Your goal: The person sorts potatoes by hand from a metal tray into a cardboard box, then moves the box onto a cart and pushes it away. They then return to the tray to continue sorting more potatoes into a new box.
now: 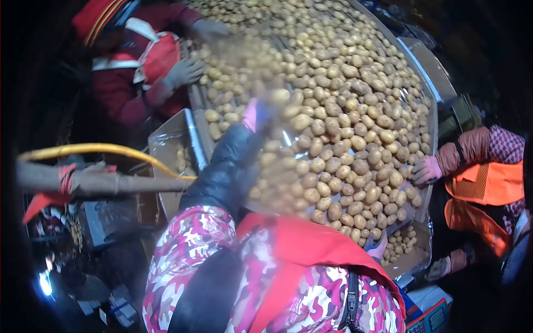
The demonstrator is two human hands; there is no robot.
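Potatoes (355, 127) cover the large sorting table before me in a thick layer. My left hand (264, 108), in a pink and purple glove, reaches far out over them at the left side. Motion smears its fingers, and nearby potatoes are blurred too. My right hand (376, 246), gloved in purple and grey, is low at the table's near edge, beside a box of smaller potatoes (401, 244). Its thumb and fingers look apart, with nothing visible between them; the red bib of my clothing hides part of the wrist.
One co-worker in a red cap (100, 19) has grey-gloved hands at the left edge. Another, in an orange vest (483, 186), rests a pink glove on the right rim. A cardboard box (169, 144) and a pole (111, 183) with a yellow hose (105, 149) are at left.
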